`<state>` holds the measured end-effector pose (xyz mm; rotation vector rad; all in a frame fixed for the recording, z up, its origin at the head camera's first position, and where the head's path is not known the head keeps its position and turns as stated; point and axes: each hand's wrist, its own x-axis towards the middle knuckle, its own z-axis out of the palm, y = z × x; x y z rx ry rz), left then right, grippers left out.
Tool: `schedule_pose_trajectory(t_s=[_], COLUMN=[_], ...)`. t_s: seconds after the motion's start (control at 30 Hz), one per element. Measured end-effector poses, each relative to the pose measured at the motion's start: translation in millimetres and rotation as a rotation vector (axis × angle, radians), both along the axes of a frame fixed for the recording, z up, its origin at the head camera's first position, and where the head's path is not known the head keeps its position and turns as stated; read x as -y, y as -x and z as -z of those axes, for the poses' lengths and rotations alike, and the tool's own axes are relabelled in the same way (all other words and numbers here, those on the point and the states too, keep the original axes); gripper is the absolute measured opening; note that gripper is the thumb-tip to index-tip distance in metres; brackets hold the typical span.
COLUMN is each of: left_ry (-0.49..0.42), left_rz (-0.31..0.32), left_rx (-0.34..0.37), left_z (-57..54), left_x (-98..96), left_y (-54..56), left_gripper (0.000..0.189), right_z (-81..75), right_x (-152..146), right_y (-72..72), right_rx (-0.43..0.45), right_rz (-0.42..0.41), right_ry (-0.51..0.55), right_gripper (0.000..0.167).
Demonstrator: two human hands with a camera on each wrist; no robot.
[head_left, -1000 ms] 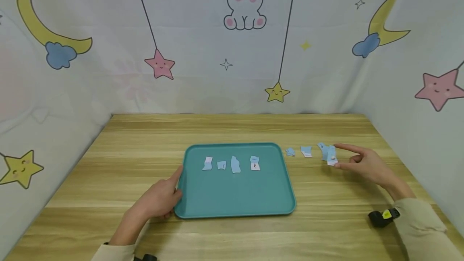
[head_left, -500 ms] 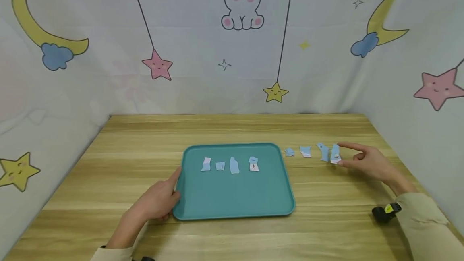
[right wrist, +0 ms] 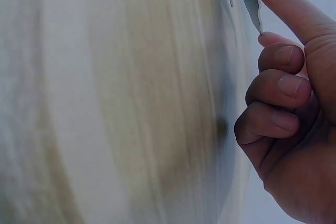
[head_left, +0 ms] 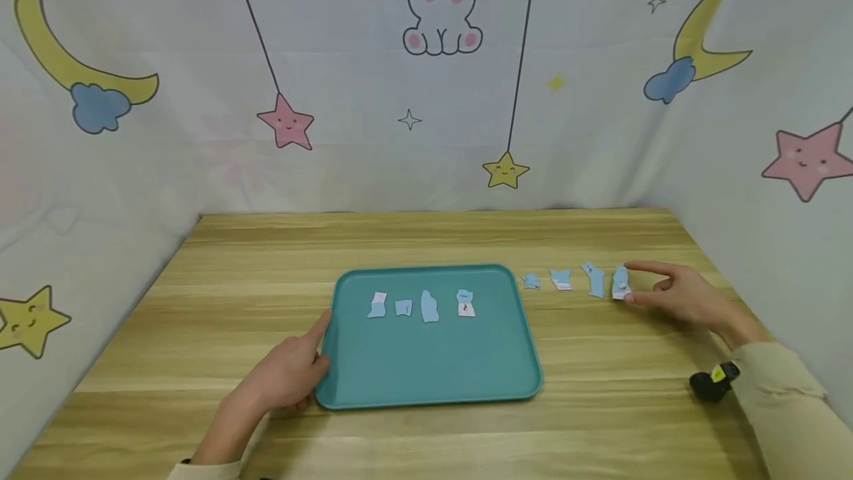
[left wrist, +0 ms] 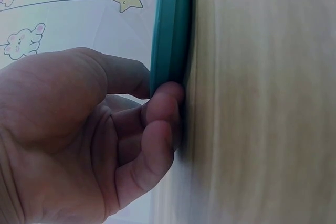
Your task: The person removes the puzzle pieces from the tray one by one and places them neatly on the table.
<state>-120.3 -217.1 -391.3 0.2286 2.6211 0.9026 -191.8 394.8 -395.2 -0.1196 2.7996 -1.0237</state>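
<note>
In the head view my right hand [head_left: 683, 298] pinches a small light-blue paper piece [head_left: 621, 283] with a pale lower end between thumb and index finger. Its thin edge [right wrist: 251, 3] shows between those fingertips in the right wrist view, the other fingers curled inward. My left hand [head_left: 289, 369] holds the left rim of a teal tray [head_left: 433, 398], thumb and curled fingers at its edge in the left wrist view. Inside the tray lie several similar pieces, among them a long blue one [head_left: 429, 307] and a blue-and-white one [head_left: 466, 303].
Right of the tray, a small piece [head_left: 531, 281], a white-edged piece [head_left: 560, 279] and a tall narrow piece [head_left: 596, 281] lie in a row on the wooden table [head_left: 266, 243]. A printed cloth [head_left: 360, 161] hangs behind and at the sides.
My right hand has shifted slightly right with the pinched piece, which overlapped the tall narrow piece before and now stands apart from it. My left hand stays at the tray's rim.
</note>
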Motion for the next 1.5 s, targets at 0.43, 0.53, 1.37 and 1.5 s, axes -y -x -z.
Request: schedule_pose_trajectory(t_s=[0.43, 0.53, 1.37, 1.5], left_ry=[0.005, 0.001, 0.007, 0.007], left_rz=[-0.010, -0.012, -0.021, -0.023], left_rx=[0.005, 0.008, 0.008, 0.005], left_z=[2.5, 2.8, 4.0, 4.0], left_x=[1.0, 1.4, 0.9, 0.9], left_y=[0.3, 0.4, 0.8, 0.9], left_gripper=[0.075, 0.075, 0.076, 0.076], right_z=[-1.0, -1.4, -9.6, -9.6], right_x=[-7.8, -9.4, -15.3, -16.9], right_y=[10.6, 12.9, 20.5, 22.6], right_rx=[-0.007, -0.013, -0.018, -0.025], right_rz=[-0.034, -0.055, -0.132, -0.139], right_ry=[-0.064, -0.070, -0.092, -0.087], right_gripper=[0.076, 0.075, 0.075, 0.075])
